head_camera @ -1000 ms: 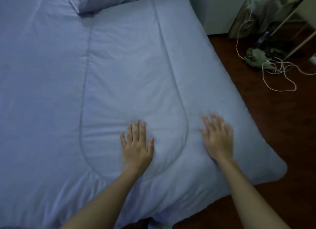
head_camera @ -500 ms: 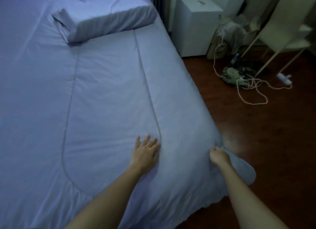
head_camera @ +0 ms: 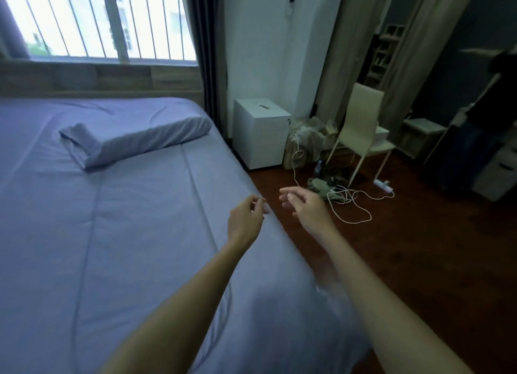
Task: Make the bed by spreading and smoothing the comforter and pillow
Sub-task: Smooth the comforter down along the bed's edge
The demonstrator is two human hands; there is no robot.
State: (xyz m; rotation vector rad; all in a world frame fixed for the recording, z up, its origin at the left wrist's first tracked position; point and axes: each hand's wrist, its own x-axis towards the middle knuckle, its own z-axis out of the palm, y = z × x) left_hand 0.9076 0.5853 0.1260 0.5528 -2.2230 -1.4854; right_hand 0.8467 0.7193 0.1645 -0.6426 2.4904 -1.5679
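Note:
A pale blue comforter (head_camera: 126, 234) lies spread flat over the bed, with stitched seams running along its length. A blue pillow (head_camera: 134, 138) rests at an angle near the head of the bed. My left hand (head_camera: 244, 222) hovers over the comforter's right edge, fingers loosely curled and holding nothing. My right hand (head_camera: 306, 208) is raised just past that edge, above the floor, fingers apart and empty. Neither hand touches the fabric.
A white cabinet (head_camera: 260, 133) stands by the bed's right side. Beyond it are a pale chair (head_camera: 361, 130), a heap of cloth (head_camera: 310, 138) and a white cable (head_camera: 347, 206) with a power strip (head_camera: 384, 185) on the dark wood floor (head_camera: 419, 262). A barred window (head_camera: 98, 21) is behind the headboard.
Both hands have lifted off the comforter; the right hand let go of the corner it gripped. The view has tilted up, showing the pillow, window and room.

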